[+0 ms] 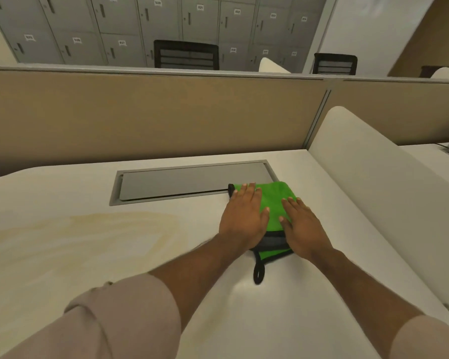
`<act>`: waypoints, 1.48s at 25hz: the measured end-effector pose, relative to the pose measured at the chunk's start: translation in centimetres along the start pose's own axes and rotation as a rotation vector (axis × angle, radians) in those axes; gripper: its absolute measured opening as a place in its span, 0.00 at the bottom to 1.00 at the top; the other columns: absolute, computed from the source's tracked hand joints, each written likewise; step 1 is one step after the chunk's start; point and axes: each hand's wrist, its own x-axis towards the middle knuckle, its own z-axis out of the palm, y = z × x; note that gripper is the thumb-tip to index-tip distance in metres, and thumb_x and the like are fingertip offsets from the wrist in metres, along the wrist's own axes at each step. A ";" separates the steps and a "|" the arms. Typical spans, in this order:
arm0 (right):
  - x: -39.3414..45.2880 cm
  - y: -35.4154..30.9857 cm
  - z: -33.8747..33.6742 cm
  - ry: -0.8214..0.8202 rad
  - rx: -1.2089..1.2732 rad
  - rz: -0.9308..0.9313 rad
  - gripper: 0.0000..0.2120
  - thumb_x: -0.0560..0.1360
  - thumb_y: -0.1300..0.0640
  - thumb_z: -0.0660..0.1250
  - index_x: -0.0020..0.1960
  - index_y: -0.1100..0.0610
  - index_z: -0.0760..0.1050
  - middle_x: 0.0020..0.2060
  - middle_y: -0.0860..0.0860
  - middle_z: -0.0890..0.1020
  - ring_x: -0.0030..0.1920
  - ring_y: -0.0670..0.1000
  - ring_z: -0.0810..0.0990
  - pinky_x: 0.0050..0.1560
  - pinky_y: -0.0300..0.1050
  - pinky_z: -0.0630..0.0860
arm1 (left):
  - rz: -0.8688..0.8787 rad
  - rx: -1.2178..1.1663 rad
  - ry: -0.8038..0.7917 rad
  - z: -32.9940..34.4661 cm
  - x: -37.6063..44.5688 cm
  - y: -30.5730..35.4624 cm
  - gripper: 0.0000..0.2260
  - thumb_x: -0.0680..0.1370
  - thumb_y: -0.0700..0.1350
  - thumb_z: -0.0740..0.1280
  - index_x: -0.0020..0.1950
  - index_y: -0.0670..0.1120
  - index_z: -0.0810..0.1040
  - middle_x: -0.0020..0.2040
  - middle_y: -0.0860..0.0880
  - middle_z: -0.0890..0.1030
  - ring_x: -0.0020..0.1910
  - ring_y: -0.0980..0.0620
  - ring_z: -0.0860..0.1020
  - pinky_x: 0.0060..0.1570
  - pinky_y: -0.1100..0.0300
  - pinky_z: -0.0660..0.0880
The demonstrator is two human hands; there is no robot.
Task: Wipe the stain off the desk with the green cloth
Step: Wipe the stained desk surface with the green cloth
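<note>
Both forearms reach forward, left hand (pixel 244 218) and right hand (pixel 302 226) lying flat, palms down, fingers (pixel 246 191) extended.

Open-plan office, white desk (pixel 62 255) against a beige partition (pixel 140 112), numbered grey lockers (pixel 166 19), mesh chairs (pixel 186 54) behind

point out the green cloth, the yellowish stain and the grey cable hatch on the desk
green microfibre cloth (pixel 275 200): head view, bare green patch between the hands
yellowish stain (pixel 88 229): head view, middle of the smear
grey rectangular cable hatch (pixel 182 181): head view, lid centre

Bare desk (pixel 192 294) leftward; white divider (pixel 373 182) blocks right.
</note>
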 end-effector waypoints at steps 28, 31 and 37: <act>3.4 -20.3 2.6 0.178 0.299 0.045 0.24 0.74 0.70 0.58 0.69 0.61 0.73 0.55 0.61 0.76 0.54 0.64 0.76 0.55 0.56 0.74 | -0.497 -0.173 0.126 -12.2 -6.3 -13.2 0.22 0.76 0.37 0.60 0.72 0.45 0.68 0.59 0.40 0.73 0.58 0.40 0.75 0.58 0.48 0.73; 3.3 -26.7 4.5 0.144 0.250 -0.037 0.23 0.75 0.68 0.58 0.69 0.59 0.73 0.55 0.60 0.77 0.54 0.63 0.76 0.54 0.55 0.73 | -0.549 -0.139 0.123 -15.6 -9.8 -18.8 0.25 0.78 0.40 0.60 0.75 0.46 0.64 0.63 0.40 0.72 0.63 0.41 0.72 0.63 0.49 0.70; 2.0 -38.5 8.5 0.034 0.247 -0.170 0.24 0.76 0.65 0.58 0.71 0.57 0.71 0.57 0.58 0.77 0.57 0.61 0.75 0.55 0.53 0.73 | -0.643 -0.063 0.145 -20.6 -17.6 -28.1 0.25 0.79 0.43 0.60 0.77 0.46 0.61 0.65 0.41 0.71 0.64 0.42 0.71 0.66 0.50 0.68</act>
